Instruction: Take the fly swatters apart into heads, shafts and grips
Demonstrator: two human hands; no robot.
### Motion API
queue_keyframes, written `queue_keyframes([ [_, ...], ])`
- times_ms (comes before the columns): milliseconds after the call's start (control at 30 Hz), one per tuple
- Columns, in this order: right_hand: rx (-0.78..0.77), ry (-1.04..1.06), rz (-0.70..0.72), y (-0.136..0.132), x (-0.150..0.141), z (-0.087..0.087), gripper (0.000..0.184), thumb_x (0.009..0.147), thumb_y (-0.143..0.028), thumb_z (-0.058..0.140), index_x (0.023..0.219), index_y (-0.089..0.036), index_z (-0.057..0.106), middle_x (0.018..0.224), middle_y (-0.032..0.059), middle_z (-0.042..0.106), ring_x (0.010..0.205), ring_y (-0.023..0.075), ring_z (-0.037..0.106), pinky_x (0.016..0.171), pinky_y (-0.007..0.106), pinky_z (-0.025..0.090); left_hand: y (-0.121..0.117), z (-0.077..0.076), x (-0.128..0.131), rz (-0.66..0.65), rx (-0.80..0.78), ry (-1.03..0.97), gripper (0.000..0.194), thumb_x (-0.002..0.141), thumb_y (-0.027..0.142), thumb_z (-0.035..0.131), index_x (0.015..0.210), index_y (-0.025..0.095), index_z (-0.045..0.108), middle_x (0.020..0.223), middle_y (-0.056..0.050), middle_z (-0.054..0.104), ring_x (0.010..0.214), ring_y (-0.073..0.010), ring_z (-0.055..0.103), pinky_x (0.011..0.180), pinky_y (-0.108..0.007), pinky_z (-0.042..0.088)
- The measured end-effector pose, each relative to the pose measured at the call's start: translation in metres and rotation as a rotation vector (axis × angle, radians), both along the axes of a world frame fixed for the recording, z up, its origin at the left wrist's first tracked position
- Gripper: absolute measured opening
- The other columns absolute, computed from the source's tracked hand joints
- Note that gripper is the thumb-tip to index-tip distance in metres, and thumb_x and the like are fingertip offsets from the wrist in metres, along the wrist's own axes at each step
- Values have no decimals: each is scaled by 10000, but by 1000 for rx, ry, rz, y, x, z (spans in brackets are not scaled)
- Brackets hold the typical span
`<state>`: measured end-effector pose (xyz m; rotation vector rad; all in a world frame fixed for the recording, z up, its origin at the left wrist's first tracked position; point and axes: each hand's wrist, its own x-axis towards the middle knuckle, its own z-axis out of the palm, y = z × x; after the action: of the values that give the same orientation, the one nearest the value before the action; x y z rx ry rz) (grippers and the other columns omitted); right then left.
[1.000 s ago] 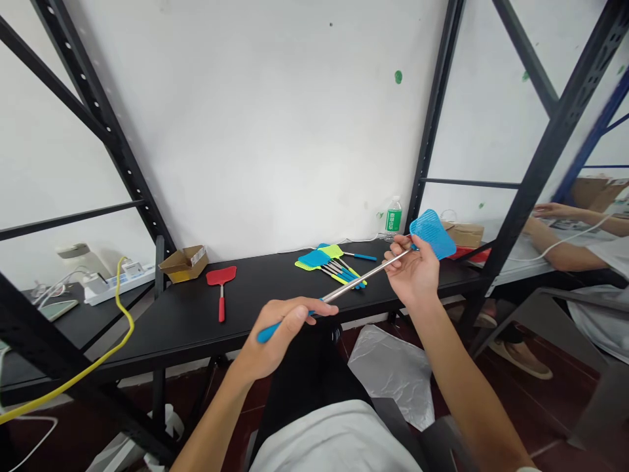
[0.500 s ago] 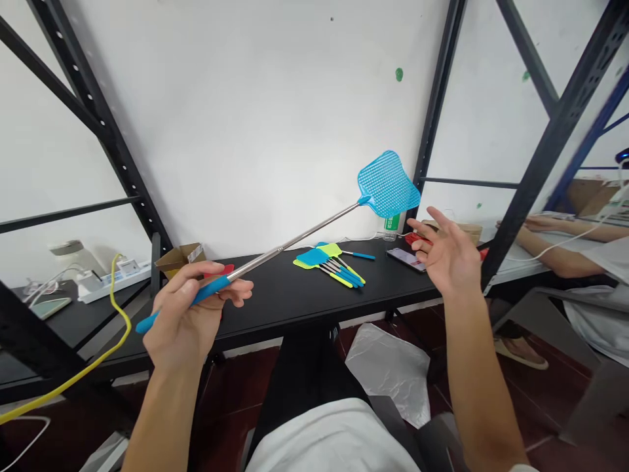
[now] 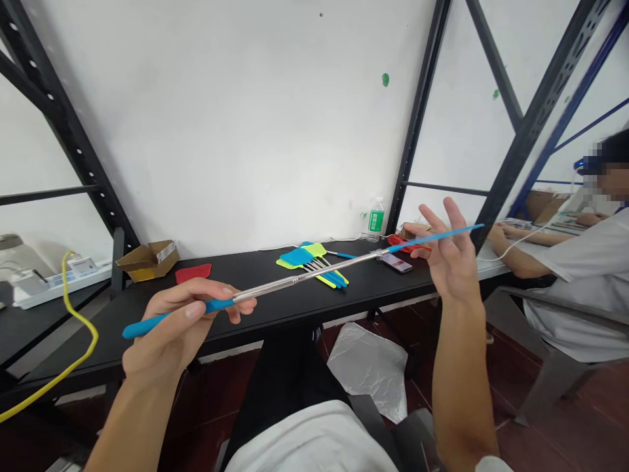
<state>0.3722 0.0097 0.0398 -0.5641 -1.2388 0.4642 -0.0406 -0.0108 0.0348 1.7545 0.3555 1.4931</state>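
My left hand (image 3: pixel 181 324) is closed round the blue grip of a long blue fly swatter (image 3: pixel 304 276). Its steel rod is drawn out and reaches right across the black table (image 3: pixel 255 298). The blue head is turned edge-on and lies against the fingers of my right hand (image 3: pixel 447 252), which is raised with fingers spread and holds nothing. A pile of blue and yellow-green swatters (image 3: pixel 309 261) lies on the table behind the rod. A red swatter (image 3: pixel 193 272) lies further left, partly hidden by my left hand.
A small open cardboard box (image 3: pixel 147 259) stands at the back left, a water bottle (image 3: pixel 376 219) and a phone (image 3: pixel 397 262) at the back right. Black rack posts (image 3: pixel 415 118) frame the table. Another person (image 3: pixel 565 275) sits at the right. A yellow cable (image 3: pixel 73 328) hangs left.
The swatter's head has swung down from high against the wall and turned edge-on onto my right fingers. A second ago my right hand held the rod near the head, then let go.
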Motion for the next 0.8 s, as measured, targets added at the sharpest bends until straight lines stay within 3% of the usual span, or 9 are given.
queue_keyframes([
  [67,27,8,-26,-3,-3,2,606,738,-471,840,1302,-388,634,1417,42,617,1117,284,684,667,338,621,2,-1,0,-9,-4,21,244,895,378,631,951,239,824,835,-131,796,731,-314,742,581,-390,601],
  [133,19,11,-15,-5,1,0,522,703,-481,862,1176,-321,710,1223,74,719,987,285,719,651,359,619,4,-1,-1,-18,-5,50,272,913,393,602,960,241,823,821,-134,790,725,-311,736,587,-393,599],
  [233,-43,3,25,-10,16,-8,330,661,-458,890,882,-249,762,753,49,730,620,228,689,473,308,546,5,0,-3,-51,13,105,284,920,407,595,970,239,819,802,-133,779,713,-302,732,601,-392,599],
  [300,-86,-24,42,-15,30,-14,315,596,-444,918,763,-233,756,612,33,678,447,189,594,358,276,449,4,1,-6,-57,31,129,268,912,411,616,960,241,818,792,-127,773,696,-301,732,602,-399,605],
  [400,-115,-15,1,-21,47,-19,329,548,-454,920,730,-230,763,589,57,686,367,189,536,299,283,384,1,0,-15,-1,49,140,225,884,419,676,959,255,810,774,-91,769,658,-291,732,599,-407,623],
  [600,-23,41,-88,-27,63,-19,259,596,-402,899,768,-253,775,653,92,720,571,289,693,465,365,540,-1,0,-31,144,27,433,192,748,242,826,939,253,806,859,-60,791,606,-237,732,514,-286,608],
  [700,-21,57,-124,-33,62,-17,246,569,-402,898,732,-256,785,646,98,718,524,278,676,449,377,542,-4,2,-32,157,45,559,216,758,256,814,973,271,818,947,-79,798,517,-188,683,471,-257,578],
  [800,-62,24,-80,-40,55,-12,271,535,-455,889,698,-257,799,608,97,709,459,256,643,388,351,505,-9,1,-28,229,84,685,274,791,306,783,1063,292,808,1024,-78,792,707,-238,738,538,-236,581],
])
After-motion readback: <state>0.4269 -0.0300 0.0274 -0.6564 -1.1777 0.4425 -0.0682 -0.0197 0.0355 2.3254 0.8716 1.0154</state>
